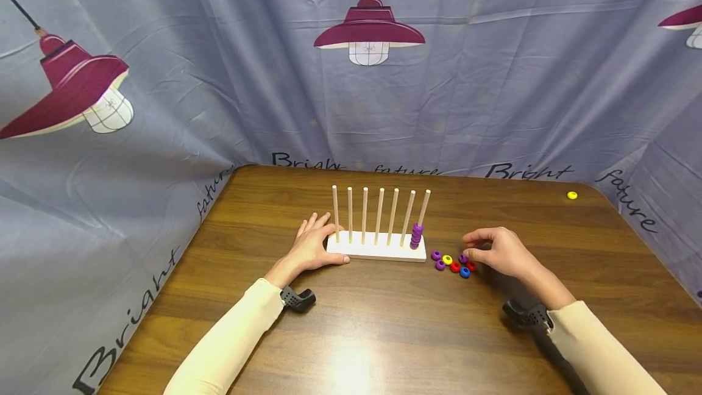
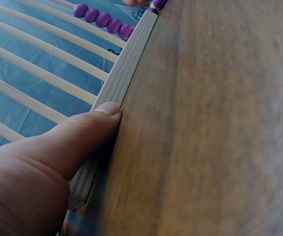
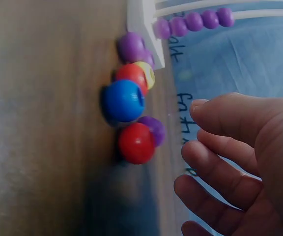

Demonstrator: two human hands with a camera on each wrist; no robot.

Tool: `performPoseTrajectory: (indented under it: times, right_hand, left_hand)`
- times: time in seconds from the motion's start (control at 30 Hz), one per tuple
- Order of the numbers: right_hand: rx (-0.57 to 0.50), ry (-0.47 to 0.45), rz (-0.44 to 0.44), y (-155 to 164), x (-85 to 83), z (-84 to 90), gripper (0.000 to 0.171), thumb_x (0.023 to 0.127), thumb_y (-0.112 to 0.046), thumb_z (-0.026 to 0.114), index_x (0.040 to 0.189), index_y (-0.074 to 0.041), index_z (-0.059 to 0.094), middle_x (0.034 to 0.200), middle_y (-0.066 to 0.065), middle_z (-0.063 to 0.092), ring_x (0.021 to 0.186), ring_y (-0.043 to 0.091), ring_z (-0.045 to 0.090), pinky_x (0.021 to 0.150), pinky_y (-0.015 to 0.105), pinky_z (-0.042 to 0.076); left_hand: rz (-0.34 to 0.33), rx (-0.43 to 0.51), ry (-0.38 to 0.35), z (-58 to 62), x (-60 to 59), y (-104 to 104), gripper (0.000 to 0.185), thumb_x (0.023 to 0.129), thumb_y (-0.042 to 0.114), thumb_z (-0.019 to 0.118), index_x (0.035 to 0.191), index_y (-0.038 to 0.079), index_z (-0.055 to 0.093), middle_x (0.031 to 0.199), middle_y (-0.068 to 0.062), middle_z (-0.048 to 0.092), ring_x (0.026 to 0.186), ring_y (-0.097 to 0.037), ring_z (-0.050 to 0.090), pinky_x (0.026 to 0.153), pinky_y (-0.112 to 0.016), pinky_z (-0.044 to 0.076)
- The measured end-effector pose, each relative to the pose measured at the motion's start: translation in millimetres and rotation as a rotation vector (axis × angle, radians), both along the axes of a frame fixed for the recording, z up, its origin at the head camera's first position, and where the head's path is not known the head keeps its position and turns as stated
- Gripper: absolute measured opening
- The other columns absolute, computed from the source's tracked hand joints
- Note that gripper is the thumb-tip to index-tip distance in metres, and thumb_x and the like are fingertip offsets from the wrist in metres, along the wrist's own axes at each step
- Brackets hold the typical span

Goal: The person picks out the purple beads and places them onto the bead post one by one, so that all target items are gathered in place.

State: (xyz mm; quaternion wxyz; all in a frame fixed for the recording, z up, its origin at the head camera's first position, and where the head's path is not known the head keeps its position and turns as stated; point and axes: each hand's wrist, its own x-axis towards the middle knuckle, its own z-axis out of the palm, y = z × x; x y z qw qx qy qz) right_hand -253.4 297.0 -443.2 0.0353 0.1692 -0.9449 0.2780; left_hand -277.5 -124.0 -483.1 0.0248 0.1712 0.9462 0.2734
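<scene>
A white wooden bead stand (image 1: 376,247) with several upright pegs is on the table. Its rightmost peg carries a stack of several purple beads (image 1: 417,236). At the stand's left end my left hand (image 1: 312,247) holds the base, thumb along the front edge and fingers toward the back. My right hand (image 1: 500,251) hovers just right of the loose beads, its fingers loosely bent and nothing between them in the right wrist view. Closest to it lie a red bead (image 3: 137,143) and a purple bead (image 3: 154,130); a blue bead (image 3: 125,101) is near them.
More loose purple, red and yellow beads lie by the stand's right end, among them a yellow bead (image 1: 447,259). Another yellow bead (image 1: 572,195) sits alone near the table's far right corner. A printed curtain (image 1: 351,108) hangs behind the brown wooden table (image 1: 384,322).
</scene>
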Motion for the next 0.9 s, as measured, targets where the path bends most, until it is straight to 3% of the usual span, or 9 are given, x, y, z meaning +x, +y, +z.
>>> performPoseTrajectory:
  times: [0.37, 0.7, 0.9]
  right_hand:
    - [-0.005, 0.003, 0.007, -3.1, 4.1, -13.2, 0.022, 0.079, -0.021, 0.079, 0.097, -0.010, 0.075, 0.085, -0.002, 0.075, 0.079, 0.002, 0.064, 0.070, 0.026, 0.051]
    - [0.053, 0.113, 0.011, -7.0, 7.2, -21.7, 0.020, 0.075, -0.015, 0.078, 0.095, -0.012, 0.076, 0.092, 0.004, 0.075, 0.089, 0.025, 0.069, 0.077, 0.041, 0.053]
    - [0.069, 0.141, 0.021, -8.4, 9.3, -23.0, 0.023, 0.073, -0.014, 0.079, 0.096, -0.011, 0.076, 0.093, 0.006, 0.074, 0.090, 0.029, 0.069, 0.078, 0.045, 0.053]
  left_hand:
    - [-0.003, -0.002, 0.011, -0.1, 0.3, -0.4, 0.068, 0.069, 0.052, 0.081, 0.128, 0.024, 0.061, 0.158, -0.016, 0.030, 0.150, -0.040, 0.012, 0.122, -0.054, 0.005]
    - [0.004, -0.012, 0.012, -0.3, -1.6, 0.2, 0.067, 0.069, 0.052, 0.081, 0.127, 0.024, 0.062, 0.158, -0.015, 0.030, 0.150, -0.039, 0.013, 0.123, -0.054, 0.006]
    - [0.001, -0.012, 0.010, 0.3, -1.3, 0.2, 0.067, 0.069, 0.052, 0.081, 0.127, 0.025, 0.062, 0.159, -0.015, 0.030, 0.150, -0.039, 0.013, 0.122, -0.054, 0.006]
